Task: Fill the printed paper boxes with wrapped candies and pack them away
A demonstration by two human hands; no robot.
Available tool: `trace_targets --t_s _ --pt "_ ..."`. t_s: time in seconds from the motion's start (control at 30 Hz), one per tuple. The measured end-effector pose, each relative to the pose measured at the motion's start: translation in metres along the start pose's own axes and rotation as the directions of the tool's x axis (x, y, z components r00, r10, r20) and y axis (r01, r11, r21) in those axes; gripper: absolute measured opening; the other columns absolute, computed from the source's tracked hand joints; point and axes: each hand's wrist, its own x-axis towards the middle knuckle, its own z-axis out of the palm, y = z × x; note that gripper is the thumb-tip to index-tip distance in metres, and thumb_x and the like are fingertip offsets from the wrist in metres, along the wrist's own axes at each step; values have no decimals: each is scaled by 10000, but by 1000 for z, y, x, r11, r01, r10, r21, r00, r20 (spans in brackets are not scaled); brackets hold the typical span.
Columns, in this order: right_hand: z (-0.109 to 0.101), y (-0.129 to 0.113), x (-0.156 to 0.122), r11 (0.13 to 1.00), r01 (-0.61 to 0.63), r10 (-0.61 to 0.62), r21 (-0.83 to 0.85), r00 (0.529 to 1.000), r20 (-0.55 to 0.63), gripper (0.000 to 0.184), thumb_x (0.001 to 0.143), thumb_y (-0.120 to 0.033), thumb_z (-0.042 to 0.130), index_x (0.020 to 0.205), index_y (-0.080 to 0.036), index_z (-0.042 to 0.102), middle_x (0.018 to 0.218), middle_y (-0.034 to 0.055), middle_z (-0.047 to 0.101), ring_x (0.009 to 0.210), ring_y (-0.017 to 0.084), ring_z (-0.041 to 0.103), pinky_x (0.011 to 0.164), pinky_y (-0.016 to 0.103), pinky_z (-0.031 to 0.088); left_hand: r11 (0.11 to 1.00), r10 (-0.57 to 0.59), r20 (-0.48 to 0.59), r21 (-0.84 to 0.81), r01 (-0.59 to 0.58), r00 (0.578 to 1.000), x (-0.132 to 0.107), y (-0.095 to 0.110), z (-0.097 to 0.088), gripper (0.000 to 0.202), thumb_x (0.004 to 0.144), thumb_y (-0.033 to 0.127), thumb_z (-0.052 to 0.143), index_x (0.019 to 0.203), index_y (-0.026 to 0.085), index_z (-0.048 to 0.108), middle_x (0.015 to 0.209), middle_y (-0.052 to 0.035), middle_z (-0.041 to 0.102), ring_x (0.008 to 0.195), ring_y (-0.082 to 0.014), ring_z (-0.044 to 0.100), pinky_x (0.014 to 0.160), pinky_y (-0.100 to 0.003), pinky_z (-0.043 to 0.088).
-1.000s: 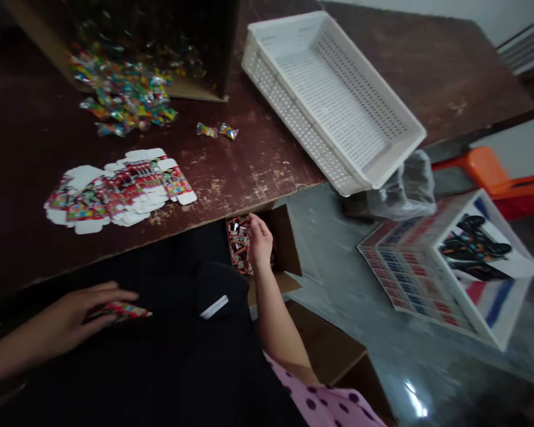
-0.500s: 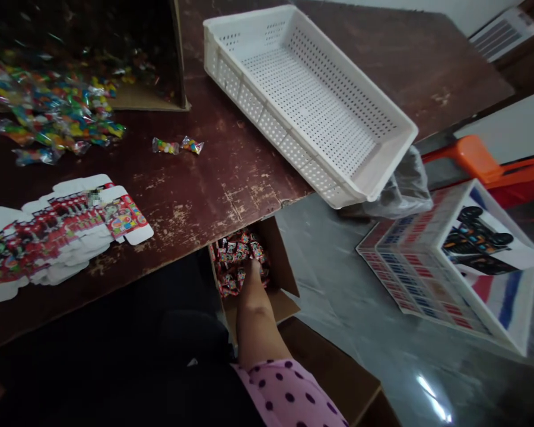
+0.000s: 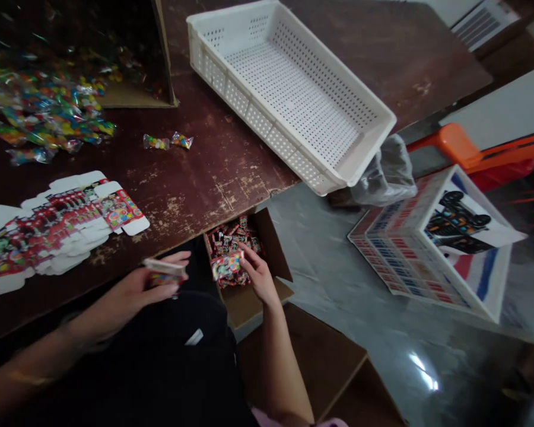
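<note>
Below the worn brown table (image 3: 231, 169), beside an open carton (image 3: 276, 244): the right hand (image 3: 260, 276), now raised from it, pinches a printed packet (image 3: 225, 267); the left hand (image 3: 131, 289), brought nearer, curls around a small box (image 3: 165, 268)

Across the table (image 3: 431, 56) you have a white perforated crate (image 3: 260, 118), one corner jutting past the edge, with a clear plastic bag (image 3: 385, 178) just beside that corner. Beyond it, on the grey floor (image 3: 320, 243), you can see a red-and-blue striped basket (image 3: 391, 243) holding a printed picture (image 3: 460, 216), near something orange (image 3: 458, 145), and farther off a white slatted panel (image 3: 483, 26).
</note>
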Motion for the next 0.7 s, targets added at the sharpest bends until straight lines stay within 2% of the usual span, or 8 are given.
trace_targets --t_s 0.13,0.27,0.37,0.47,0.53,0.6,0.63,0.7 --pt "38 -30 -46 974 206 -209 -100 978 -25 364 858 -329 641 1205 -237 579 989 31 697 844 150 649 729 239 507 970 -107 198 -193 146 974 12 -2 32 371 712 374 776 1007 159 706 1074 -101 735 999 -273 649 901 -380 499" --pt "69 -37 -69 909 335 -378 -246 914 -151 210 868 -279 628 1063 -246 698 1003 40 717 900 179 665 853 300 517 929 -102 192 -332 162 976 -10 -10 40 344 719 347 789 1002 169 710 979 -68 753 894 -217 664 854 -328 499" --pt "88 -32 -79 915 370 -399 -161 888 -230 189 847 -253 651 1014 -255 739 1039 41 721 972 194 665 919 330 508 926 -94 158 -348 144 983 -21 -18 37 331 733 312 785 1018 165 707 1037 -79 744 942 -231 664 877 -337 496" --pt "98 -20 -81 944 327 -330 -54 912 -242 161 824 -267 674 956 -255 764 1014 34 733 972 191 670 928 330 508 930 -123 158 -326 170 980 -26 -24 35 346 759 309 761 1067 165 694 1081 -96 740 992 -263 667 896 -372 507" --pt "88 -6 -75 967 253 -244 15 944 -224 183 802 -309 688 953 -244 769 1004 33 742 951 195 676 895 323 523 938 -142 166 -291 186 976 -30 -23 33 378 770 312 748 1120 186 678 1158 -100 721 1071 -288 647 928 -393 509" --pt "60 14 -62 983 169 -142 67 943 -300 258 797 -359 669 992 -218 761 1007 42 744 903 198 682 822 312 543 955 -127 141 -249 159 982 -35 -17 27 405 772 308 741 1158 210 666 1299 -98 650 1193 -311 580 972 -402 501" --pt "39 24 -55 988 134 -93 82 917 -388 312 806 -382 639 1034 -199 748 1017 52 742 875 197 682 776 305 548 963 -112 113 -232 135 987 -38 -13 23 402 777 311 734 1162 216 665 1360 -97 605 1242 -320 542 986 -403 500" --pt "-6 46 -42 994 105 -66 26 781 -621 403 792 -405 618 1078 -143 727 1031 83 736 861 198 674 761 301 541 972 -95 51 -211 103 994 -43 -5 11 362 798 327 705 1139 211 674 1405 -105 562 1265 -337 518 961 -402 530"
